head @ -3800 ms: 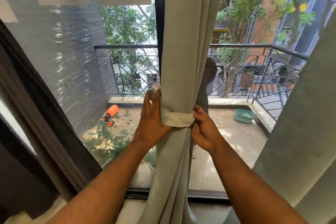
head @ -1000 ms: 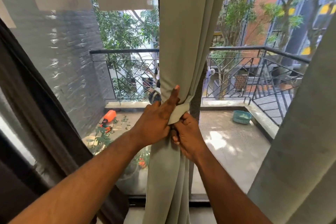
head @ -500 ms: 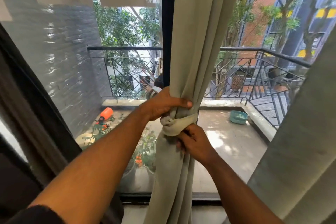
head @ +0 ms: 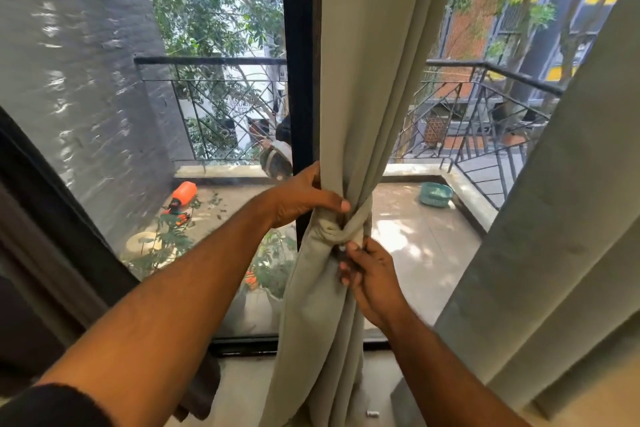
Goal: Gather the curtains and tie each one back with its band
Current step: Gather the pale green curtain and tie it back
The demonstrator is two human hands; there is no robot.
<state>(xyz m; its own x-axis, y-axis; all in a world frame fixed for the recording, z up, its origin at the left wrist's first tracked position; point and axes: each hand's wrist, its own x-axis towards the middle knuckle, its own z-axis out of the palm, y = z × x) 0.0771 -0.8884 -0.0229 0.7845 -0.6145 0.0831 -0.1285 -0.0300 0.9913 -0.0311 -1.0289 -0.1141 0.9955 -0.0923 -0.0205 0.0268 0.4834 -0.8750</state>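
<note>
A pale grey-green curtain [head: 367, 80] hangs gathered in the middle of the window. A band of the same cloth [head: 341, 230] is wound round it at waist height, twisted into a knot. My left hand [head: 301, 196] grips the gathered curtain just above the band, thumb across the front. My right hand [head: 369, 274] sits just below the knot, its fingertips pinching the band's lower end. A second curtain [head: 554, 236] of the same colour hangs loose at the right edge.
A dark window post [head: 299, 80] stands behind the gathered curtain. A dark curtain and frame [head: 52, 218] slant along the left. Beyond the glass lies a balcony with a metal railing [head: 214, 61], potted plants [head: 273, 263], an orange bottle [head: 183, 191] and a teal basin [head: 435, 194].
The band went from a flat wrap to a twisted knot. My left hand moved up onto the curtain above the band. My right hand dropped below it.
</note>
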